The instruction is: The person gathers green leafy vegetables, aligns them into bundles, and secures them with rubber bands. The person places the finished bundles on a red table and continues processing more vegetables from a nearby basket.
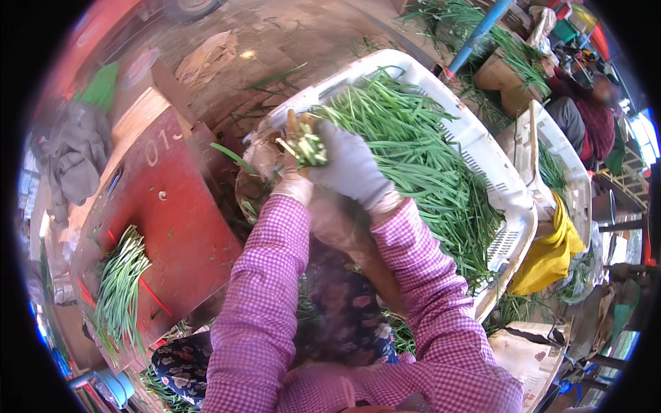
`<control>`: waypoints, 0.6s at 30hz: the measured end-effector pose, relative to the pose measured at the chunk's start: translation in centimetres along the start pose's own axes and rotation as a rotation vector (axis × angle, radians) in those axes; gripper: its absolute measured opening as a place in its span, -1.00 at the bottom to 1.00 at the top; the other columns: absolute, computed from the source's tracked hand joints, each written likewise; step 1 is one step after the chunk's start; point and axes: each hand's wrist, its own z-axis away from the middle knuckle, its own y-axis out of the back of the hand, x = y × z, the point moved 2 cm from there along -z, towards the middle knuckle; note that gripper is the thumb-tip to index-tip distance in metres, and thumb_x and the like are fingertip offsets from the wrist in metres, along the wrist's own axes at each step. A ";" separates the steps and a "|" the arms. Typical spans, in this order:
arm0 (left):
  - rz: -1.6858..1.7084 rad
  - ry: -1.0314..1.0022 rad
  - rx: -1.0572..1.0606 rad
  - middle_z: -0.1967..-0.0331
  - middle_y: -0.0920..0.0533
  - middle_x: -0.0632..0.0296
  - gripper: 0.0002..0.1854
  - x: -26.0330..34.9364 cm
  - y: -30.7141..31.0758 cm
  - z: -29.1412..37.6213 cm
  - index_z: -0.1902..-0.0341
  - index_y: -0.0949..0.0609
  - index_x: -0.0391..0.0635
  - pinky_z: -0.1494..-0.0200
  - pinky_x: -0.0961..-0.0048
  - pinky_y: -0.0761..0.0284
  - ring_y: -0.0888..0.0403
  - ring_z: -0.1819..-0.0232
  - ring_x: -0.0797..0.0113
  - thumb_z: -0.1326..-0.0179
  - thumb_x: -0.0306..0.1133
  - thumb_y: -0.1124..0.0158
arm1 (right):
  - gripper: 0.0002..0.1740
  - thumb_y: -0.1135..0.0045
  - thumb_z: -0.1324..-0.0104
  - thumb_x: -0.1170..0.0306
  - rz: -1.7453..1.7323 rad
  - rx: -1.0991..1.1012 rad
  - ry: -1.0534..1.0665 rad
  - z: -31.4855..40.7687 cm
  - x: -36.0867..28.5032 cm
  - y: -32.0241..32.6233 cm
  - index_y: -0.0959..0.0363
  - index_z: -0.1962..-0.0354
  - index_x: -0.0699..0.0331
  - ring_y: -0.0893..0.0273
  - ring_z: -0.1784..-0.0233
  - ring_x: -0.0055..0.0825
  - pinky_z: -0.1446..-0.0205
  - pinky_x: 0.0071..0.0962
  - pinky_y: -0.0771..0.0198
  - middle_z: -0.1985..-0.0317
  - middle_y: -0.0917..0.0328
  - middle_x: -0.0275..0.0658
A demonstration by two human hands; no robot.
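Note:
A small bunch of what look like garlic chives (308,148) is held up between my hands, pale stem ends towards me. My left hand (293,168) is wrapped around its left side, with one finger pointing up. The grey-gloved right hand (351,162) cups the right side of the bunch, its fingertips partly hidden. Just right of the hands, a white plastic crate (503,193) is filled with loose green chives (418,155). On a red board (181,201) to my left lies another bundle of chives (124,279), with red strips (154,296) beneath it.
A pen (113,183) rests on the red board, near a grey cloth (80,155). Beyond the crate rises a blue pole (477,38). A yellow cloth (550,253) hangs beside a second white crate (568,160). Another person (588,113) sits at the far right near more greens.

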 end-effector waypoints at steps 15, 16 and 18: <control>-0.449 0.053 0.014 -0.06 -0.63 0.13 -0.36 0.0 -0.1 0.0 -0.41 -0.35 -0.15 -0.09 0.48 -0.59 -0.64 0.03 0.33 -0.25 -0.58 -0.30 | -0.42 -0.42 0.09 0.16 -0.158 0.153 0.159 2.1 0.2 -0.5 -0.46 0.11 0.18 -0.61 0.28 -0.01 0.17 -0.13 -0.48 0.43 -0.58 -0.09; -0.475 0.033 0.026 -0.03 -0.64 0.14 -0.35 0.3 -0.5 0.7 -0.40 -0.35 -0.17 -0.05 0.47 -0.59 -0.65 0.06 0.32 -0.23 -0.62 -0.30 | -0.42 -0.42 0.09 0.16 -0.171 0.153 0.229 2.4 0.0 -0.4 -0.46 0.11 0.18 -0.60 0.27 0.00 0.17 -0.11 -0.48 0.43 -0.58 -0.08; -0.730 -0.049 -0.033 0.04 -0.67 0.15 -0.42 0.9 -1.6 1.5 -0.33 -0.42 -0.22 0.02 0.48 -0.59 -0.67 0.15 0.31 -0.21 -0.65 -0.29 | -0.42 -0.44 0.13 0.23 -0.189 0.160 0.260 2.7 0.0 -0.1 -0.47 0.12 0.21 -0.57 0.31 0.00 0.23 -0.12 -0.46 0.41 -0.56 -0.08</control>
